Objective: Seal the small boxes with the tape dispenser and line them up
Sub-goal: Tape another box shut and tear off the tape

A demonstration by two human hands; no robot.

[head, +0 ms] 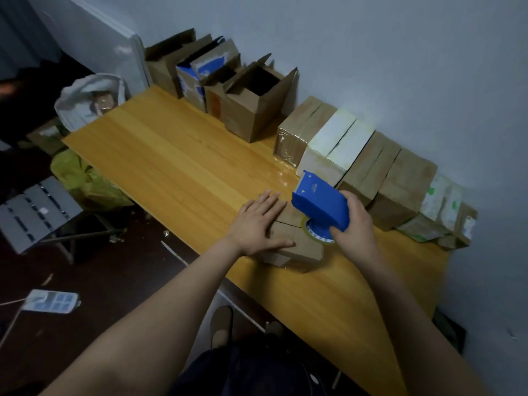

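While lying on the desk before the row of boxes, pinned as a small box under the spread left grip, with the tape dispenser on its top clasped in the curled right grip.

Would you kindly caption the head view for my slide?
Left hand presses a small brown cardboard box while right hand holds the blue tape dispenser on it.

A wooden table stands against a pale wall over dark floor.

Bare forearms, dark clothing, seemingly tan shoe
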